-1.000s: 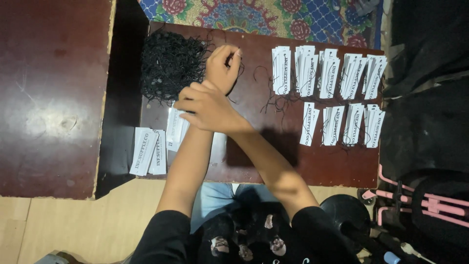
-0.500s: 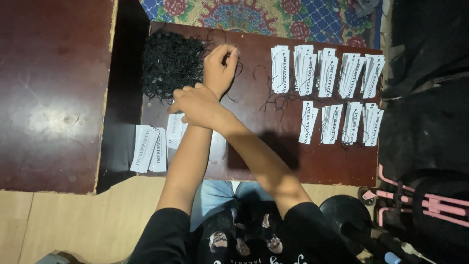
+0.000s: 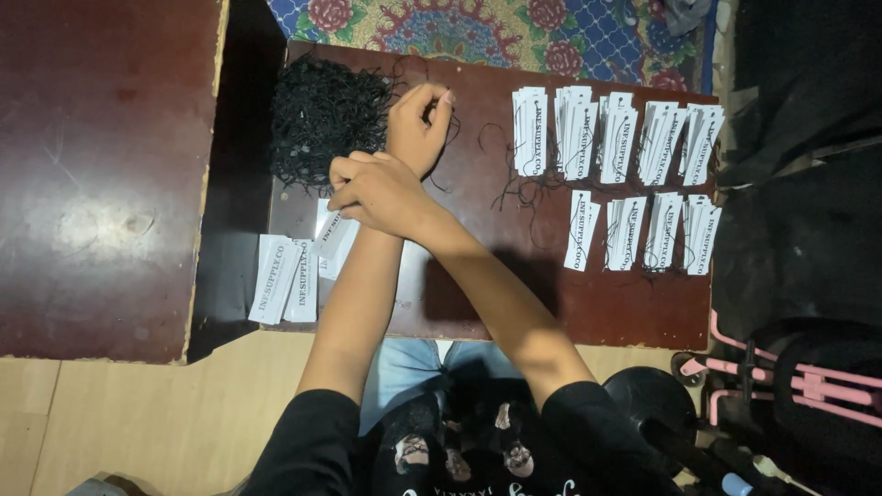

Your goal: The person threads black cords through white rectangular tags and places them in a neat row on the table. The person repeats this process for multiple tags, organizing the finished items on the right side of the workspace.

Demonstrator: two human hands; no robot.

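My arms are crossed over a dark red low table [image 3: 478, 303]. My left hand [image 3: 418, 124] is farther out, beside a pile of black strings [image 3: 322, 124], with its fingertips pinched together, seemingly on a thin black string. My right hand [image 3: 377, 188] reaches across over my left forearm and grips a white paper tag [image 3: 335, 237] by its upper end. Just below that tag, a small stack of loose white tags [image 3: 285, 280] lies at the table's left edge.
Two rows of strung white tags [image 3: 620, 138] lie at the table's right, the nearer row [image 3: 643, 230] below. A dark wooden surface [image 3: 101, 165] stands to the left. A patterned rug [image 3: 478, 32] lies beyond, and black bags and a pink-framed object [image 3: 790, 377] sit to the right.
My right hand has edged slightly left with the tag. My left hand stays by the string pile, its fingers curled tighter.
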